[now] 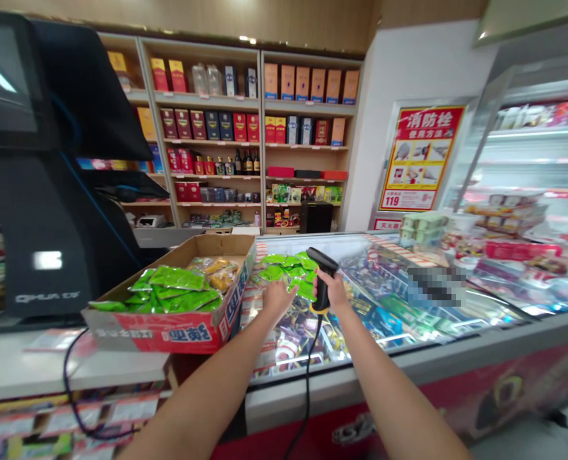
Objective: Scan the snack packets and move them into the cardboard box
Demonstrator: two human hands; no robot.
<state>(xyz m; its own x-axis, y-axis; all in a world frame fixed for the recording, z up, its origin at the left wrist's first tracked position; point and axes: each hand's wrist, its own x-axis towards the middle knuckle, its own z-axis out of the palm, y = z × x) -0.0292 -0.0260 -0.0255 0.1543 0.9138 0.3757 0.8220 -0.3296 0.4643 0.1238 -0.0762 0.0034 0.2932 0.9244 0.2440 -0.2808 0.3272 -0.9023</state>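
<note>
My right hand is wrapped round the grip of a black handheld barcode scanner. The scanner's head points left, and its black cable hangs down in front of the freezer. To its left, my left hand is closed at the edge of a shiny green packet, thumb against it; most of its fingers are hidden. Several more green packets lie just beyond on the glass top of the chest freezer.
An open cardboard box holds green packets and some yellow-orange ones. A black checkout terminal stands at the far left. White stacked packs sit on the freezer's right side. Shelves of boxes line the back wall.
</note>
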